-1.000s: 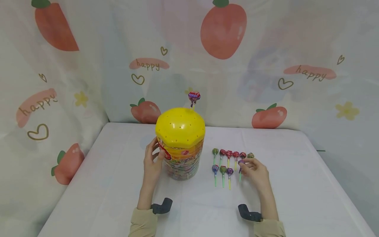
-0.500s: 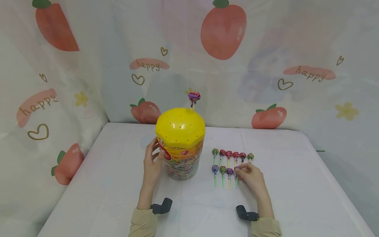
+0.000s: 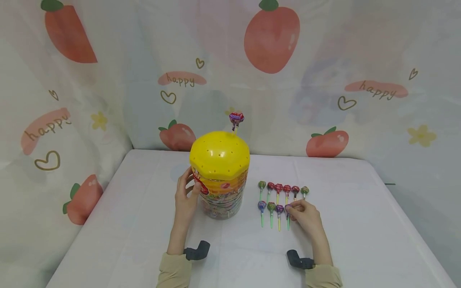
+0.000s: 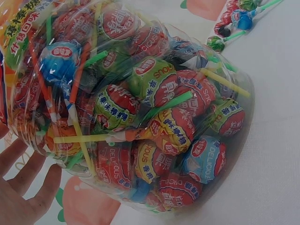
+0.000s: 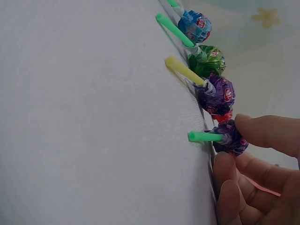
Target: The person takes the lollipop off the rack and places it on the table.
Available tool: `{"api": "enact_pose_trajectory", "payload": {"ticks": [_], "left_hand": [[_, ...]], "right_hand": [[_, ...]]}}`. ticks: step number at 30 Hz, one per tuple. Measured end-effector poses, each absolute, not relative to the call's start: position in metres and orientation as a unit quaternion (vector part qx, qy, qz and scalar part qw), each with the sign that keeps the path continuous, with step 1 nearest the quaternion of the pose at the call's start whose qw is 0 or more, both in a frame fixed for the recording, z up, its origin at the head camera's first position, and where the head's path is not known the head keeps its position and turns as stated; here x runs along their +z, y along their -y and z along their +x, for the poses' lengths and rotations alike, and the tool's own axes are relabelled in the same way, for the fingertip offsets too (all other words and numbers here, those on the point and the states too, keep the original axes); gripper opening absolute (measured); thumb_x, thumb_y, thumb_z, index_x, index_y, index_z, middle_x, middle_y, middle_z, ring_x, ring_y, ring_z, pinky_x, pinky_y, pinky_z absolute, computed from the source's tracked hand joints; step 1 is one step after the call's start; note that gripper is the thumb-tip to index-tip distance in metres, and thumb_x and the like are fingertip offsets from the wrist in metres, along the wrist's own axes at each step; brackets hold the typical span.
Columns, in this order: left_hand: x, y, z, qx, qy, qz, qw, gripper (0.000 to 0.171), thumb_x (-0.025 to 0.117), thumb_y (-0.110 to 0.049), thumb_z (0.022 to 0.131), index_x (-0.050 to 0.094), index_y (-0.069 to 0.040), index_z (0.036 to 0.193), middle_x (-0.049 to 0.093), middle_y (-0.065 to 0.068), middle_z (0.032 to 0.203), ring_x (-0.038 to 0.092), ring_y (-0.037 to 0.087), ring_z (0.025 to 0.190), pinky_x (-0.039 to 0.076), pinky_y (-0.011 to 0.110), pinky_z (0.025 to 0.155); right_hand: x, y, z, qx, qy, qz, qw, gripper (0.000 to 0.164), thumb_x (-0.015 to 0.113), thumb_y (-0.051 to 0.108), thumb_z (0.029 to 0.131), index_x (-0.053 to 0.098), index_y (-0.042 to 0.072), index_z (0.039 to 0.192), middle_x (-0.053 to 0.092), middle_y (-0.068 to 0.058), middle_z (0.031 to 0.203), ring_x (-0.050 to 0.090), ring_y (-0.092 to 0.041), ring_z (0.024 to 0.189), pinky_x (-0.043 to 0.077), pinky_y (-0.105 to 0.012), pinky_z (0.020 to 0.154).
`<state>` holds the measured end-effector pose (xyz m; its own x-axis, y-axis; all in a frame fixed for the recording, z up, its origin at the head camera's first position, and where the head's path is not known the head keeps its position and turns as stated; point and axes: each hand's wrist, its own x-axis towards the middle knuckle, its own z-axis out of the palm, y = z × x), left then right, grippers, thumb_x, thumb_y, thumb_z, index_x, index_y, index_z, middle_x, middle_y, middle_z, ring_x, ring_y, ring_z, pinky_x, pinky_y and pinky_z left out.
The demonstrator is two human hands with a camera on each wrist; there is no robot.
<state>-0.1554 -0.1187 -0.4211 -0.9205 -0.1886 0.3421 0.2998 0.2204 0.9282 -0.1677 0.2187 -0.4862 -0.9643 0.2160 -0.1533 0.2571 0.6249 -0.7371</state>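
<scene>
A large clear jar [image 3: 223, 204] packed with wrapped lollipops stands on the table under a yellow lid [image 3: 219, 154] dotted with small holes. One lollipop [image 3: 236, 117] sticks upright from the lid's back edge. My left hand [image 3: 186, 198] holds the jar's left side, thumb in front and fingers curved behind. My right hand [image 3: 306, 216] pinches a purple-wrapped lollipop [image 5: 229, 138] with a green stick by its head, at the right end of the front row. Beside it lie another purple lollipop [image 3: 279, 209], a green one [image 3: 271, 206] and a blue one [image 3: 261, 205].
Behind the front row lies a back row of several lollipops, from a green one [image 3: 261, 184] at left to another green one [image 3: 305, 190] at right. A white cloth covers the table [image 3: 119, 224]. A strawberry-printed curtain [image 3: 223, 96] hangs along the back and sides.
My right hand has moved left and toward me with the purple lollipop, bringing it into line beside the front row. Over the last half second it barely moves. The left hand stays on the jar.
</scene>
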Motion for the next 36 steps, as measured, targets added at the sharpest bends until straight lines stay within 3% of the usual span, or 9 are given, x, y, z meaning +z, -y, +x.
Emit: {"api": "enact_pose_trajectory", "payload": {"ticks": [6, 19, 24, 29, 36], "left_hand": [[-0.419, 0.119, -0.154, -0.627, 0.753, -0.040, 0.196, 0.053, 0.055, -0.007, 0.095, 0.038, -0.003, 0.145, 0.044, 0.022, 0.139, 0.043, 0.037, 0.130, 0.038, 0.060, 0.104], [-0.417, 0.118, -0.153, -0.622, 0.758, -0.036, 0.194, 0.053, 0.055, -0.005, 0.095, 0.038, -0.002, 0.145, 0.045, 0.022, 0.139, 0.043, 0.037, 0.130, 0.041, 0.054, 0.104], [-0.416, 0.118, -0.152, -0.625, 0.756, -0.036, 0.193, 0.053, 0.055, -0.005, 0.095, 0.038, -0.002, 0.145, 0.045, 0.022, 0.139, 0.043, 0.037, 0.130, 0.040, 0.056, 0.104], [-0.415, 0.118, -0.152, -0.618, 0.762, -0.032, 0.192, 0.053, 0.055, -0.004, 0.095, 0.037, -0.002, 0.145, 0.045, 0.021, 0.140, 0.044, 0.034, 0.130, 0.042, 0.049, 0.104], [-0.415, 0.118, -0.152, -0.614, 0.766, -0.027, 0.189, 0.053, 0.055, -0.007, 0.095, 0.038, -0.003, 0.145, 0.046, 0.019, 0.139, 0.045, 0.032, 0.130, 0.042, 0.043, 0.103]], "right_hand": [[-0.486, -0.219, -0.167, -0.406, -0.904, 0.127, 0.032, 0.036, 0.064, 0.025, 0.090, 0.061, -0.003, 0.112, 0.064, -0.006, 0.076, 0.059, -0.012, 0.064, 0.043, -0.024, 0.057], [-0.480, -0.222, -0.165, -0.392, -0.910, 0.132, 0.032, 0.038, 0.062, 0.028, 0.091, 0.060, -0.003, 0.114, 0.067, -0.012, 0.083, 0.061, -0.012, 0.064, 0.043, -0.025, 0.056], [-0.472, -0.222, -0.164, -0.375, -0.913, 0.158, 0.007, 0.038, 0.060, 0.032, 0.092, 0.062, 0.001, 0.115, 0.065, -0.012, 0.087, 0.060, -0.014, 0.066, 0.040, -0.025, 0.058], [-0.454, -0.217, -0.162, -0.373, -0.914, 0.154, -0.047, 0.037, 0.061, 0.031, 0.092, 0.063, 0.002, 0.114, 0.065, -0.015, 0.093, 0.062, -0.016, 0.069, 0.038, -0.025, 0.059], [-0.429, -0.203, -0.155, -0.392, -0.904, 0.128, -0.110, 0.032, 0.062, 0.030, 0.093, 0.066, 0.004, 0.111, 0.068, -0.016, 0.092, 0.062, -0.007, 0.065, 0.039, -0.024, 0.060]]}}
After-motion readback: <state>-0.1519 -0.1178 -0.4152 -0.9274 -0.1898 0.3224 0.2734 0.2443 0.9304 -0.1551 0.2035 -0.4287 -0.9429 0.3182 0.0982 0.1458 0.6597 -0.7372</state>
